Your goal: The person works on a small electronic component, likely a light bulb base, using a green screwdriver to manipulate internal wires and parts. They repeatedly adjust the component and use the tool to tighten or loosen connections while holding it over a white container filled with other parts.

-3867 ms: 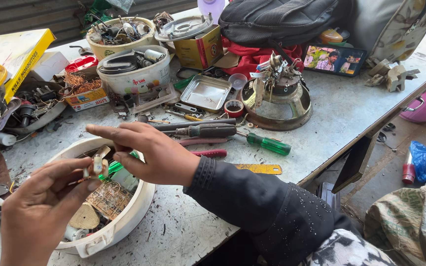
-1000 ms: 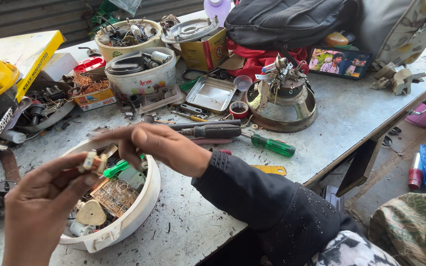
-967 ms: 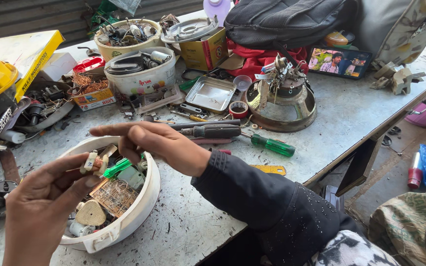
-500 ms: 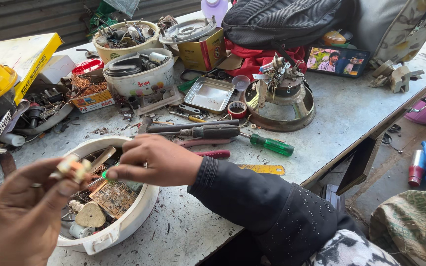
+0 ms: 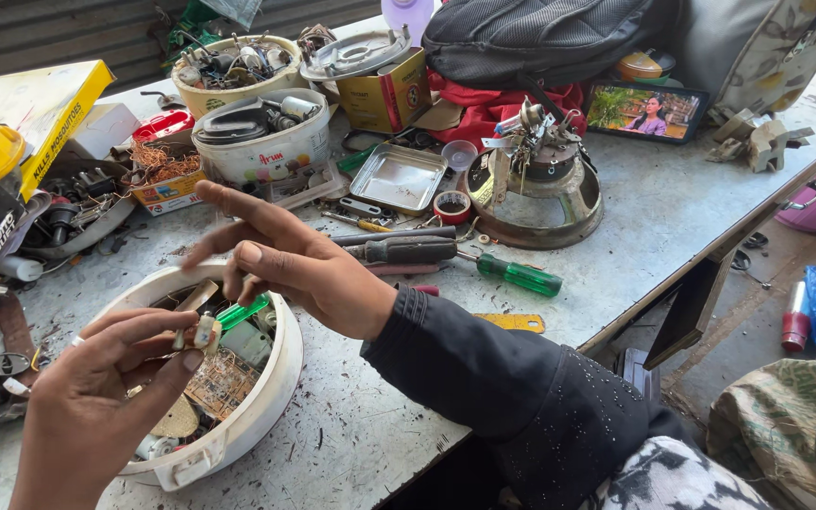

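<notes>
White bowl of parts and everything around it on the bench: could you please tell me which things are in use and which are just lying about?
In hand:
left hand
right hand
small component
green strip
white bowl

Lying about:
green-handled screwdriver
black-handled screwdriver
metal tray
round metal housing
black bag

Left hand (image 5: 96, 397) was raised palm-up, fingertips pinched together; right hand (image 5: 295, 269) was held just above it, fingers spread and extended leftward; right forearm was angled in from lower right.

Dark speckled sleeve, finger ring
</notes>
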